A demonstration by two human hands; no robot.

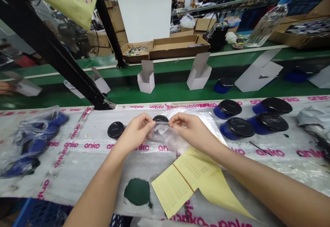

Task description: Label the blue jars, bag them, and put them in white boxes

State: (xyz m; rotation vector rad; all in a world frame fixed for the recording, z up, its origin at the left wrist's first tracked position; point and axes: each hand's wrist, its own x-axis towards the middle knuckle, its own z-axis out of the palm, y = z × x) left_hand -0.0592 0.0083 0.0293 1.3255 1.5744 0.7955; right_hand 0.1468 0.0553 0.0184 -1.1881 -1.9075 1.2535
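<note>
With the two hands as the dial's centre, the worktop (pixel 74 175) spread widest, its grey wrapping taped over with pink lettering reading "anko" again and again. The green belt (pixel 170 93) ran across at twelve o'clock. A yellow printed sheet (pixel 198 175) lay at five o'clock, its lines too small to read. At nine o'clock rested a plastic-wrapped bundle (pixel 38 144) of blue pieces. White cartons stood open on the belt, one (pixel 146 82) at about eleven and another (pixel 198 79) at one. The left hand (pixel 138 130) and right hand (pixel 188 129) were each pinched closed, fingertips together, on a clear bag (pixel 172 139) stretched between them at the centre. Black-lidded blue containers (pixel 233 129) sat clustered at three. A black lid (pixel 160 118) showed right behind the fingers; whether the bag covered it, I could not tell.
</note>
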